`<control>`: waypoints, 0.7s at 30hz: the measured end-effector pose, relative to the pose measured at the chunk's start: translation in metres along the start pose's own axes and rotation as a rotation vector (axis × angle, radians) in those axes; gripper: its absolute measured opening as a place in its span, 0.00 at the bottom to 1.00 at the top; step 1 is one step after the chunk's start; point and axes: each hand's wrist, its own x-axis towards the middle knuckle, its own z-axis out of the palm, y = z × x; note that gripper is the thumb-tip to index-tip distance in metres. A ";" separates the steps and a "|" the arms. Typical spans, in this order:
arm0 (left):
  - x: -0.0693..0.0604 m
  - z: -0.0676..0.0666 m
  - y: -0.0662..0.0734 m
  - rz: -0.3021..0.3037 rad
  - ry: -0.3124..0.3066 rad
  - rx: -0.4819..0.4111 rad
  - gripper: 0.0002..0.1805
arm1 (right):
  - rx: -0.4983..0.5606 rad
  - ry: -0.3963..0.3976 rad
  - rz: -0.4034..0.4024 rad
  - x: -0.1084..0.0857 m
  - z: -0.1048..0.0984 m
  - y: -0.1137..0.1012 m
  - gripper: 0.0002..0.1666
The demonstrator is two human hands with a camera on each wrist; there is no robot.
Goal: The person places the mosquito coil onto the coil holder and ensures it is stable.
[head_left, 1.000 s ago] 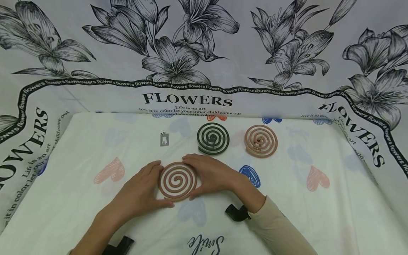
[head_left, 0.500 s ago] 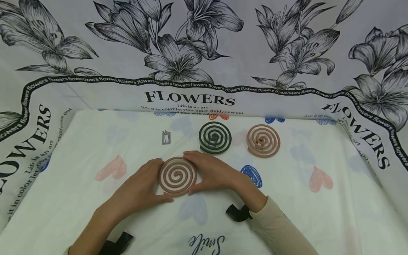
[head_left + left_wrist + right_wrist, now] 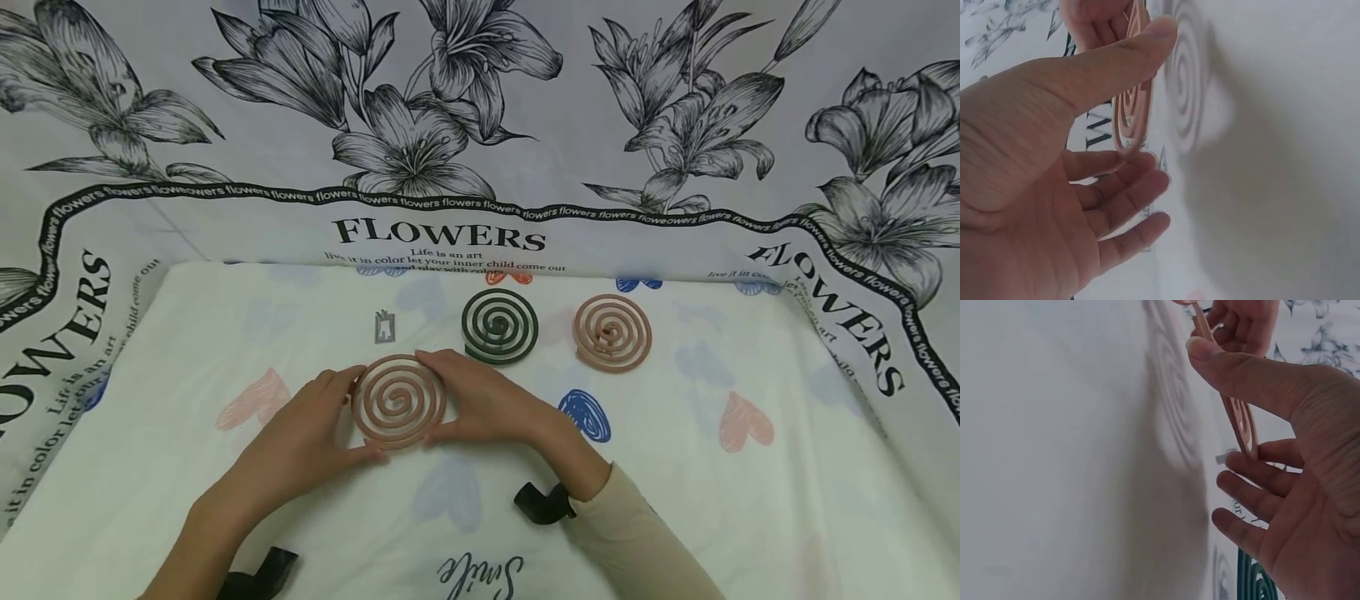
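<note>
Both hands hold a brown mosquito coil (image 3: 400, 403) by its edges. The left hand (image 3: 303, 433) grips its left side, and the right hand (image 3: 483, 400) its right side, thumbs nearest the body and fingertips at the far rim. In the left wrist view the coil (image 3: 1140, 122) is raised off the cloth, its shadow falling beside it. Seen edge-on in the right wrist view, the coil (image 3: 1237, 422) sits between thumb and fingers. Beyond the hands lie a dark green coil (image 3: 498, 326), another brown coil (image 3: 611, 332) and a small grey metal coil stand (image 3: 384, 317).
A white cloth (image 3: 660, 517) printed with hearts and "Smile" covers the table. Behind it rises a white fabric backdrop (image 3: 555, 150) with black flowers and lettering. Black wrist gear (image 3: 543, 504) shows below the right wrist, near the beige sleeve (image 3: 637, 533).
Both hands have shifted left and slightly away from the body with the coil, which looks a little larger now, as if lifted. The other coils and the stand stay in place.
</note>
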 end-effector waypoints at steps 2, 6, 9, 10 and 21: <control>-0.001 -0.004 -0.001 -0.002 0.008 -0.018 0.55 | 0.011 -0.004 0.004 0.004 -0.001 -0.003 0.62; 0.000 -0.013 -0.004 -0.015 -0.002 -0.054 0.59 | 0.043 -0.010 0.002 0.011 -0.003 -0.008 0.62; 0.005 -0.017 -0.006 -0.041 -0.022 -0.087 0.60 | 0.068 -0.001 0.009 0.015 -0.006 -0.009 0.63; 0.008 -0.018 -0.006 -0.045 -0.027 -0.102 0.60 | 0.072 0.005 0.012 0.016 -0.008 -0.009 0.63; 0.031 -0.039 -0.007 -0.092 -0.080 -0.167 0.61 | 0.156 0.060 0.048 0.030 -0.025 -0.013 0.65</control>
